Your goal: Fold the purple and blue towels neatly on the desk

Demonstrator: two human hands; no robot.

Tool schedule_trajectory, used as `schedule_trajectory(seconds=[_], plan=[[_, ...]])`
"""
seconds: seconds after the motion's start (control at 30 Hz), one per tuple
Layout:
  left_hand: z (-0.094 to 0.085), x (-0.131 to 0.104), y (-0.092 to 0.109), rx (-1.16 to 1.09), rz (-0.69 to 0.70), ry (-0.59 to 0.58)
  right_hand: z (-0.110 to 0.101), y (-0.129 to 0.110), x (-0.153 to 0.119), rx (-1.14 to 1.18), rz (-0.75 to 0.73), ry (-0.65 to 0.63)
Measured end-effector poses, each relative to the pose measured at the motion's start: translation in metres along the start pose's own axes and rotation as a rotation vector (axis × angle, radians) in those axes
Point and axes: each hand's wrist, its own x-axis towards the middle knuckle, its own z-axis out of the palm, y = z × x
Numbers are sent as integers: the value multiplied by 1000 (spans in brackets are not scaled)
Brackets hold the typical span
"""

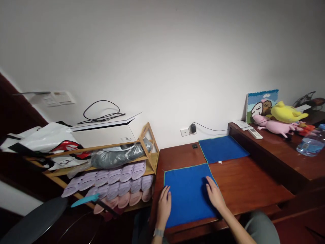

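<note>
A blue cloth (pixel 189 195) with a green edge lies spread flat on the brown wooden table near me. Along its left edge rests my left hand (pixel 164 206), fingers stretched out and nothing in them. My right hand (pixel 214 193) is open over the cloth's right side, fingers pointing away from me; whether it presses on the fabric I cannot tell. Farther back to the right, a second blue cloth (pixel 223 149) lies flat, its near left corner close to the first one. A small white tag (pixel 219 162) shows at its front edge.
Left stands a wooden shoe rack (pixel 149 152) with purple and pink slippers (pixel 114 174), a white box (pixel 106 134) and a bag. On the raised right surface are plush toys (pixel 286 112), a remote (pixel 255 133) and a water bottle (pixel 311 142). A plugged charger (pixel 193 127) sits on the wall.
</note>
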Motion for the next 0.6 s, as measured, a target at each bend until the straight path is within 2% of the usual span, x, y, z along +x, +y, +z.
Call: schedule_trajectory(seconds=[0.07, 0.13, 0.2, 0.27, 0.33, 0.43, 0.47, 0.53, 0.6], plan=[[19, 3, 24, 254, 156, -137, 17, -13, -5, -250, -123, -147], [33, 3, 36, 467, 212, -240, 26, -16, -9, -449, -163, -249], [36, -1, 34, 608, 201, -293, 24, -6, -12, -581, -150, -281], [31, -7, 19, 672, 159, -285, 11, 13, -14, -646, -112, -257], [21, -13, -2, 643, 126, -238, -5, 34, -15, -624, -63, -207], [10, -18, -22, 426, 115, -116, -20, 48, -14, -390, -5, -99], [10, -17, -21, 334, 122, -82, -19, 45, -11, -278, -3, -68], [19, -11, -5, 163, 159, -81, -7, 27, -4, -87, -26, -57], [37, -1, 23, 30, 231, -197, 16, 0, 7, -23, -78, -140]])
